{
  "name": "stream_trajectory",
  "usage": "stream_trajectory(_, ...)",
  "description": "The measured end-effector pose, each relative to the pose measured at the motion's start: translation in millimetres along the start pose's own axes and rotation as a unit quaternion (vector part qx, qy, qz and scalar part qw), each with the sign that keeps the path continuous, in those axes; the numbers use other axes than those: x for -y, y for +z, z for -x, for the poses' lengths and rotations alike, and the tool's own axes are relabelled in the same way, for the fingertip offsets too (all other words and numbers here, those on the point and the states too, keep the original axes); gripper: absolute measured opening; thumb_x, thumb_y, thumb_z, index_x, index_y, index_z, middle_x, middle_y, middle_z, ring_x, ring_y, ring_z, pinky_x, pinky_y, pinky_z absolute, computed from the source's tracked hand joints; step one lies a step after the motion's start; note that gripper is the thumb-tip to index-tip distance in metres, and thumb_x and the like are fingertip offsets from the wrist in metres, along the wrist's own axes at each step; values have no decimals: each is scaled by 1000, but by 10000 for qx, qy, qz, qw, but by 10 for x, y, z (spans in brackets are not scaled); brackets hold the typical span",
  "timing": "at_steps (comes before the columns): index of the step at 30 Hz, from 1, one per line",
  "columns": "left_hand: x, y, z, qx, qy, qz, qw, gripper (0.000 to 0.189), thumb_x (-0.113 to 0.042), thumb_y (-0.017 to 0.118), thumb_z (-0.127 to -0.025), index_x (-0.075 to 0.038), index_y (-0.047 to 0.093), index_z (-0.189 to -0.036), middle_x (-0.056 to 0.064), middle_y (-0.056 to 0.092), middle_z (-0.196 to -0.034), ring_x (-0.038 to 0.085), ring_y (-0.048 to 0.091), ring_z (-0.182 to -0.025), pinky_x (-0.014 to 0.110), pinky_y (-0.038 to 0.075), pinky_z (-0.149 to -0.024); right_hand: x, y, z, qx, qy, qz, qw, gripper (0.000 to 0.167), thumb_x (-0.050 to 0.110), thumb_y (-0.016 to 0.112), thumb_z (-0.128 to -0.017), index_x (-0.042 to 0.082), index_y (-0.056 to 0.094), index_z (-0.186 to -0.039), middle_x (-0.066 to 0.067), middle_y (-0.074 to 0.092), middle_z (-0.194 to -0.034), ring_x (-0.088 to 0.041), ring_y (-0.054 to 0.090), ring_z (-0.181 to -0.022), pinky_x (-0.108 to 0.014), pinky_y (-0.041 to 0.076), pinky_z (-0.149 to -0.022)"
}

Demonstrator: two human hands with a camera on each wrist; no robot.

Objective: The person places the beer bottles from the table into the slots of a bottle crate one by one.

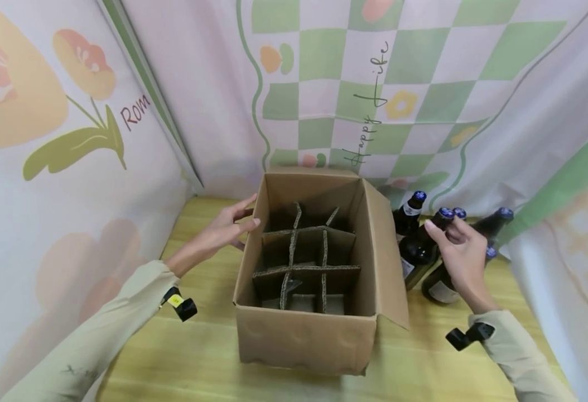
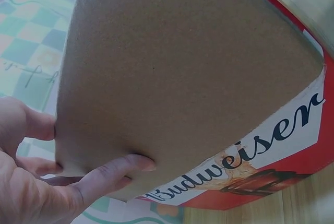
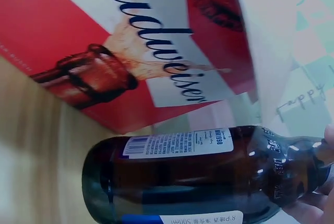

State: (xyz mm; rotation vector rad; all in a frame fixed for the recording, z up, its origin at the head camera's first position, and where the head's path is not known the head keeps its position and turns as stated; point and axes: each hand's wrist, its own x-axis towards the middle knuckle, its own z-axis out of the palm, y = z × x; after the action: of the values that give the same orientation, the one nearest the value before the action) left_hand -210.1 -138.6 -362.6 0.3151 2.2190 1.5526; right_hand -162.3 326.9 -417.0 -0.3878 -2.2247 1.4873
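Observation:
A brown cardboard box (image 1: 301,338) stands open-topped on the table, with crossed cardboard dividers (image 1: 305,269) forming several compartments. My left hand (image 1: 226,225) touches its left side near the back corner, fairly straight fingers against the folded-down flap (image 2: 172,72). To the right of the box, my right hand (image 1: 462,257) grips a dark brown beer bottle (image 3: 177,177) by the neck. That bottle leans beside the box's right flap (image 1: 386,262); whether its base touches the table I cannot tell. Other dark bottles with blue caps (image 1: 419,195) stand around and behind the right hand.
Both box sides seen by the wrist cameras carry red and white Budweiser print (image 3: 172,41). Beneath everything is a light wooden table (image 1: 188,346). Patterned curtains (image 1: 319,100) close off the back and both sides, with the bottles near the right one.

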Motion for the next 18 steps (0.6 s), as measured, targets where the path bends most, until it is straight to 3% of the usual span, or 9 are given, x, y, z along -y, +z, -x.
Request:
stream_trajectory(3,-6,-1,-1,3,-1,28,10000,77,-16,57,-106,-19,12,-170,27,20,-170,48,47,-141,38,65,-72,100,-31,-41,-66,-117,-68,9999,19,23,83,-92,13,77,-107,28,72,-77,9,64,-66,-8,49,-56)
stream_trajectory(6,4,2,-8,7,-10,35,10000,77,-16,57,-106,-18,12,-170,28,20,-170,48,48,-141,38,65,-71,190,-78,-57,-86,-222,-34,9997,18,23,83,-92,15,78,-107,28,72,-77,9,66,-68,-7,51,-60)
stream_trajectory(12,26,6,-19,-15,-30,86,10000,77,-16,57,-107,-20,13,-170,27,21,-170,48,48,-141,37,65,-70,403,-184,-98,432,-573,177,9973,30,24,79,-96,13,76,-123,30,74,-87,8,71,-79,-6,54,-69)
stream_trajectory(18,18,15,-8,42,-9,189,9998,77,-15,56,-107,-19,13,-170,28,19,-170,49,44,-144,34,64,-66,568,-256,-94,601,-864,474,9933,41,27,78,-97,10,71,-133,35,71,-86,10,68,-75,-6,52,-64)
